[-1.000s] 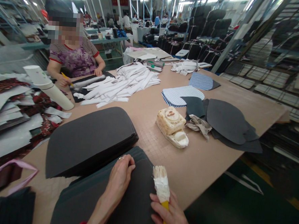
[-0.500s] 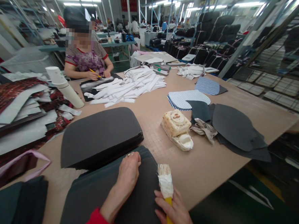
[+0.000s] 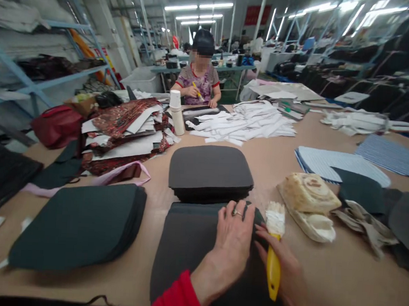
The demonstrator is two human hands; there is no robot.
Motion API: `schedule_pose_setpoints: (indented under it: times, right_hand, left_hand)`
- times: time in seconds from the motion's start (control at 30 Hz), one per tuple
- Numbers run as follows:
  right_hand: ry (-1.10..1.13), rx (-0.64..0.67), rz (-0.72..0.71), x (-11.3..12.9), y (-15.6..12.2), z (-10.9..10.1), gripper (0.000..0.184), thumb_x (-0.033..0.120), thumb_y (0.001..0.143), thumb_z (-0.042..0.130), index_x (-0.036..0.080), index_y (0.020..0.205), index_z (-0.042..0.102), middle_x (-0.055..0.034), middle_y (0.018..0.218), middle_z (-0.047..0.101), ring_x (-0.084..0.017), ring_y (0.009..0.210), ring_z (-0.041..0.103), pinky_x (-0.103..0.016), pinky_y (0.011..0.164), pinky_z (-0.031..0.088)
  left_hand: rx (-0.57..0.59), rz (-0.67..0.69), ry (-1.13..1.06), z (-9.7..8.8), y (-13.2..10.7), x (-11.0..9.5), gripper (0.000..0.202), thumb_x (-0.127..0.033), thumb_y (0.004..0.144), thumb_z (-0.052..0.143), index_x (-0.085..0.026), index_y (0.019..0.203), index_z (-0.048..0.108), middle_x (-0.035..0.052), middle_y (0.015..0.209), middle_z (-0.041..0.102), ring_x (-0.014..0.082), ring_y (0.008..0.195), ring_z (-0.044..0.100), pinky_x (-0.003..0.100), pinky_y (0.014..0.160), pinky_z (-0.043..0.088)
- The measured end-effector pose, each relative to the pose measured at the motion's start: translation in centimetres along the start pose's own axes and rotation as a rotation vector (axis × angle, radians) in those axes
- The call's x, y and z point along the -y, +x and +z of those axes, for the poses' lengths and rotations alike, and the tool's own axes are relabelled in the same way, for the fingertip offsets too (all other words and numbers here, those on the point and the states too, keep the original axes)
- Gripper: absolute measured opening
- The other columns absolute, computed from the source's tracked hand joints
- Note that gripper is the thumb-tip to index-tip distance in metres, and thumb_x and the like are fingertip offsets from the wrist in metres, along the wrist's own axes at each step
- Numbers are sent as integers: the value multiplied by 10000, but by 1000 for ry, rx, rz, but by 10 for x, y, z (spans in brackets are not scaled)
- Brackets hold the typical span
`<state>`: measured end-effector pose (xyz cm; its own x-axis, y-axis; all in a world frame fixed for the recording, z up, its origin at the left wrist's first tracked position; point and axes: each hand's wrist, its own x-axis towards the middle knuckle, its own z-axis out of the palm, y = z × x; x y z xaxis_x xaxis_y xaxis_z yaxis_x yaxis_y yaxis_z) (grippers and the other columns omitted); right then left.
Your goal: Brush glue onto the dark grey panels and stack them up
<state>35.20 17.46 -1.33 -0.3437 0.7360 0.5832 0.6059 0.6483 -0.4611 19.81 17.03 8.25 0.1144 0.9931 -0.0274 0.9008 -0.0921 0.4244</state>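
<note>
A stack of dark grey panels (image 3: 188, 244) with rounded corners lies in front of me. My left hand (image 3: 232, 240), with a ring on one finger, bends its fingers over the far right edge of the top panel; the fingertips are partly hidden. In my right hand (image 3: 283, 259) is a paintbrush (image 3: 274, 240) with a yellow handle and white-caked bristles pointing away from me. Fingertips of that hand touch the stack's right edge near the left hand. To the right stands a cream, crusted glue container (image 3: 307, 196).
Another grey stack (image 3: 210, 167) sits just beyond, and a dark green stack (image 3: 78, 224) lies left. Farther back are patterned scraps (image 3: 122, 129), stacked cups (image 3: 175, 109) and white strips (image 3: 251, 121). A co-worker (image 3: 198, 74) holds a brush across the table. Striped pieces (image 3: 342, 163) and a rag (image 3: 366, 225) lie right.
The view has swung left, bringing the green stack and shelving into sight. My right hand with the paintbrush has come closer to the left hand at the stack's far right corner.
</note>
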Motion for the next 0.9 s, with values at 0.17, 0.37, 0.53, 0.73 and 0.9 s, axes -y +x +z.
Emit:
schedule_pose_setpoints:
  times: [0.17, 0.37, 0.53, 0.73, 0.9]
  right_hand:
    - [-4, 86, -123, 7, 4, 33, 260, 282, 876, 510, 211, 1123, 552, -90, 1092, 655, -231, 991, 627, -383, 806, 523]
    - [-127, 126, -246, 1, -12, 44, 253, 259, 856, 524, 213, 1103, 549, -92, 1079, 669, -239, 936, 649, -410, 829, 471]
    - [-242, 138, -241, -18, -30, 47, 213, 306, 846, 507, 203, 1021, 567, -97, 1024, 680, -264, 922, 646, -435, 789, 479]
    - [-204, 225, -71, -36, -38, 48, 280, 401, 784, 543, 204, 972, 606, -88, 985, 675, -265, 930, 637, -412, 767, 513]
    - [-177, 239, 6, -24, -34, 43, 329, 432, 777, 546, 194, 992, 618, -94, 988, 658, -266, 974, 623, -414, 843, 496]
  left_hand:
    - [-25, -159, -193, -12, -67, 38, 536, -74, 746, 537, -212, 1258, 459, 79, 1319, 486, 278, 1215, 413, 469, 1007, 393]
    - [-389, -479, -404, 3, -138, 126, 355, -179, 839, 456, -210, 1188, 514, 99, 1187, 540, 235, 1118, 510, 462, 972, 429]
    - [-480, -565, -505, 19, -150, 159, 325, -232, 846, 489, -213, 1167, 534, 82, 1134, 540, 220, 1073, 531, 425, 943, 457]
    - [-455, -541, -492, 31, -142, 162, 372, -182, 844, 482, -199, 1213, 519, 93, 1154, 513, 228, 1106, 507, 424, 965, 444]
    - [-463, -537, -529, 35, -145, 167, 354, -173, 871, 445, -251, 1214, 478, 68, 1132, 497, 204, 1079, 509, 400, 942, 453]
